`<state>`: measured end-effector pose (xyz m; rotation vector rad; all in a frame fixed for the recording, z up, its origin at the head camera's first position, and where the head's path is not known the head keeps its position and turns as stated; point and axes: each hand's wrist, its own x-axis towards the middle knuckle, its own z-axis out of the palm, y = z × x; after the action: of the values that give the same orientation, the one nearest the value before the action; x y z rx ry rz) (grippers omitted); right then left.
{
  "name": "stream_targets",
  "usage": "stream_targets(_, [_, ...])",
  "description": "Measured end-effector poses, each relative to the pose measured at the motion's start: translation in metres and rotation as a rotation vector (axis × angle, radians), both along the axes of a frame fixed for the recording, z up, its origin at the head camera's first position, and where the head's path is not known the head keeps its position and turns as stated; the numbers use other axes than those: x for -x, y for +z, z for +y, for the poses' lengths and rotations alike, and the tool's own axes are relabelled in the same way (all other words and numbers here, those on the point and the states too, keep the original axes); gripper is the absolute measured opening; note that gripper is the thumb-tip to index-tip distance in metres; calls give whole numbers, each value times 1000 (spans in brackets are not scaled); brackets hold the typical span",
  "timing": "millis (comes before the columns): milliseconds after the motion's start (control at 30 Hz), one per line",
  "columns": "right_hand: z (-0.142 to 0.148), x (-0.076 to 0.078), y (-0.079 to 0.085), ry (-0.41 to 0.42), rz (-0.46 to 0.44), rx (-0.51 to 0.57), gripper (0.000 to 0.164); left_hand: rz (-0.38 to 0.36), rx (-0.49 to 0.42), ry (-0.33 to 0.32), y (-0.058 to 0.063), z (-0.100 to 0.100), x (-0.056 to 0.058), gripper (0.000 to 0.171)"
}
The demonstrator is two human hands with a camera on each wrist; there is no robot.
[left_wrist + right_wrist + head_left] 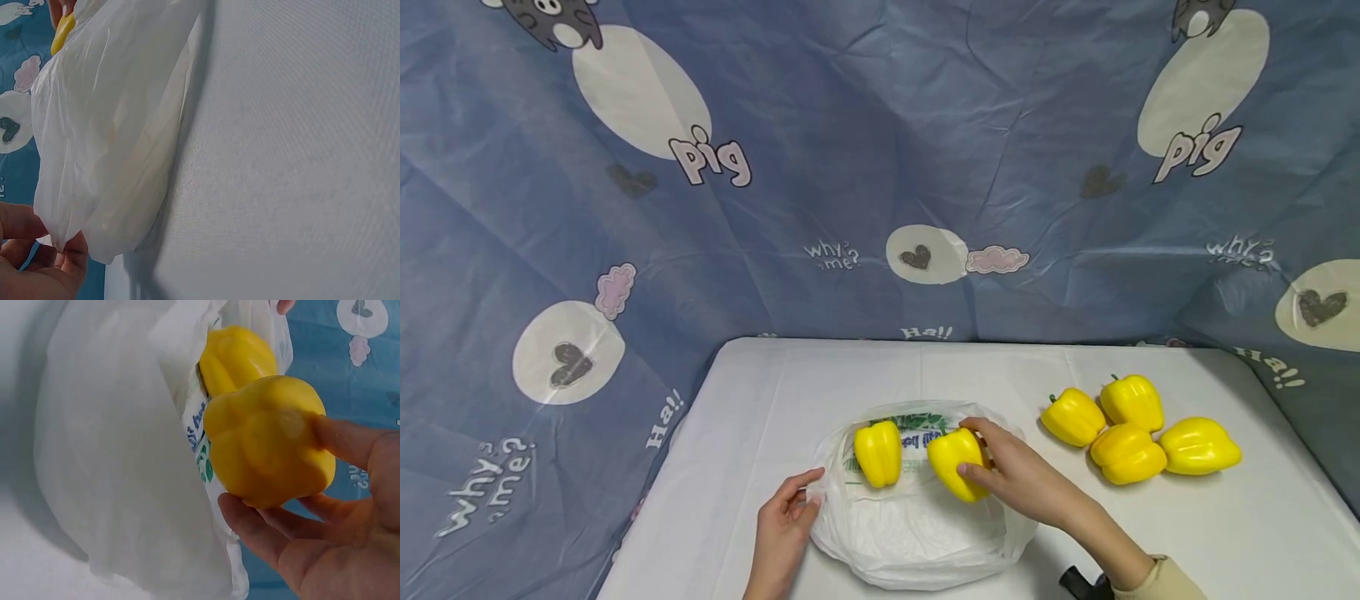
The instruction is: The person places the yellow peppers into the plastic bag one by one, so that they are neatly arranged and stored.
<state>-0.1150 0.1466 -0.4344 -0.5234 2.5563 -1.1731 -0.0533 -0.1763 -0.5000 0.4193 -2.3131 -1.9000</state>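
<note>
A white plastic bag (917, 533) with green and blue print lies with its mouth spread wide on the table. One yellow bell pepper (877, 454) is inside it, toward the left. My right hand (1026, 475) holds a second yellow bell pepper (269, 444) over the right part of the bag's mouth, thumb on one side and fingers on the other. At the bag's left edge, my left hand (784, 521) pinches the rim; the left wrist view shows thumb and fingers on the thin plastic (112, 137).
To the right of the bag, several yellow bell peppers (1126, 452) sit grouped on the white table (760, 392). A dark object (1084, 583) shows by the right sleeve. Behind the table hangs a blue printed cloth (820, 167).
</note>
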Motion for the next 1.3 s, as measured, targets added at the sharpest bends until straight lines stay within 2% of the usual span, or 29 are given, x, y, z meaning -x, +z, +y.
stream_targets(300, [-6, 15, -1, 33, -70, 40, 51, -5, -3, -8, 2, -1, 0, 37])
stream_targets(500, [-13, 21, 1, 46, -72, -6, 54, -6, -5, -8, 2, -1, 0, 37])
stream_targets(900, [-27, 31, 4, 14, -69, -112, 50, 3, -9, 2, 0, 0, 1, 37])
stream_targets(1300, [-35, 38, 2, -22, -116, -105, 51, -2, -5, -1, -1, -1, 0, 37])
